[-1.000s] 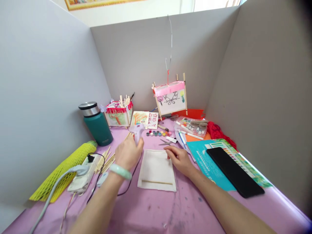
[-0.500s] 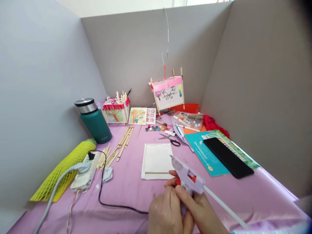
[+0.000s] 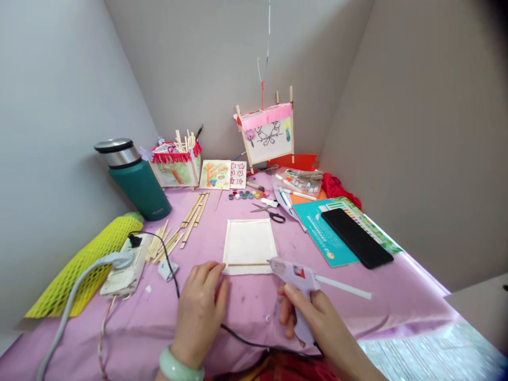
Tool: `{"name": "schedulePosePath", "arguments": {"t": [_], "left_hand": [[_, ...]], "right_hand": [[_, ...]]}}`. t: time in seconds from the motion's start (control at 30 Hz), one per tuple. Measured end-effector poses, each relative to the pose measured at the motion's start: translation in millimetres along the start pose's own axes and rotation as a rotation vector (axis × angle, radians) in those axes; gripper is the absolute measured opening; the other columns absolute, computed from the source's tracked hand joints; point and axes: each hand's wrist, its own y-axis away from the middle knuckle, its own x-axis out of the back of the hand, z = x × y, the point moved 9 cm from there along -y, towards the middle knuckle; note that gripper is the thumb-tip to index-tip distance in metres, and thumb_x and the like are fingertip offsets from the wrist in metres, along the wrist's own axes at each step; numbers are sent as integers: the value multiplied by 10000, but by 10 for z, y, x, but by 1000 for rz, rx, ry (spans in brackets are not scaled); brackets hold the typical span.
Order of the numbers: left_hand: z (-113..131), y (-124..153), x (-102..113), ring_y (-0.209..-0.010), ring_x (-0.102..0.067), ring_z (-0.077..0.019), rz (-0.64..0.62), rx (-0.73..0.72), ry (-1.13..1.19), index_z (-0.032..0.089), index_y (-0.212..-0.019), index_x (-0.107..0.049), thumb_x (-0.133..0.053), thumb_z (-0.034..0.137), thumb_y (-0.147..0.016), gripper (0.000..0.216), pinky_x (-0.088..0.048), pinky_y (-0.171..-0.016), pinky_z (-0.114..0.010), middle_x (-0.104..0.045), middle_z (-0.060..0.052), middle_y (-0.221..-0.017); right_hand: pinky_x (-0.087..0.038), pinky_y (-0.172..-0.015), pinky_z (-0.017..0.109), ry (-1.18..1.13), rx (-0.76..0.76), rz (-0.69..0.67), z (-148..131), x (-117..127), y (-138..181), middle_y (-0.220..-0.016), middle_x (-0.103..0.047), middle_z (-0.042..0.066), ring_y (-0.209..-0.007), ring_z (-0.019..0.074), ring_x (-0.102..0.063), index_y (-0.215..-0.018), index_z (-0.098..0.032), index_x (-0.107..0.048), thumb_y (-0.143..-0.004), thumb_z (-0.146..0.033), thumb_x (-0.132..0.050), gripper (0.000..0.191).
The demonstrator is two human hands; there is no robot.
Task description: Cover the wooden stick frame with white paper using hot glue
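Note:
My right hand (image 3: 313,317) is wrapped round the handle of a pale glue gun (image 3: 296,275), whose nozzle points left at the near edge of a white cloth panel (image 3: 249,244). A white glue stick (image 3: 343,287) juts out of the gun's back to the right. A thin wooden stick (image 3: 248,264) lies along the panel's near edge. My left hand (image 3: 198,312), with a green bangle at the wrist, rests flat on the pink table cover (image 3: 246,301), its fingertips touching the panel's near left corner. The gun's black cord (image 3: 238,336) runs under my hands.
A teal flask (image 3: 137,182), power strip (image 3: 123,267), yellow foam net (image 3: 79,264) and loose sticks (image 3: 178,230) lie left. Scissors (image 3: 270,211), paint pots (image 3: 246,194), two paper lanterns (image 3: 268,132) stand behind. A black phone (image 3: 355,237) on a teal booklet lies right. Grey partition walls enclose the desk.
The glue gun went from my left hand at the back of the table into both hands, then into my right alone. My left hand has moved to the panel's near left corner.

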Motion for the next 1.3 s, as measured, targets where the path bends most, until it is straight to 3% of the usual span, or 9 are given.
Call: {"name": "schedulePosePath", "arguments": {"t": [0.2,0.47,1.3], "left_hand": [[-31,32,-73,-917,-545,-229,-7,3,2,160,-1044,-608,-521,147,-891,177,-462,-811,-422,-612,-84,-990],[-41,20,-70,-896,-543,-227,3,13,18,161,-1017,-618,-509,145,-895,165,-455,-789,-415,-625,-82,-968],[-37,40,-76,-903,-519,-230,3,6,49,153,-1009,-613,-509,113,-883,168,-448,-794,-425,-616,-77,-955]], "right_hand": [[-326,-376,189,-111,-81,-133,-140,-406,-157,-591,-649,17,-398,103,-528,-886,-155,-580,-845,-569,-525,419],[-311,-344,171,6,-182,-194,-178,-676,-365,-562,-657,10,-365,98,-531,-855,-176,-550,-853,-530,-495,358],[-298,-316,175,45,-194,-214,-122,-779,-456,-513,-632,17,-355,111,-537,-779,-172,-524,-873,-552,-474,395]]}}
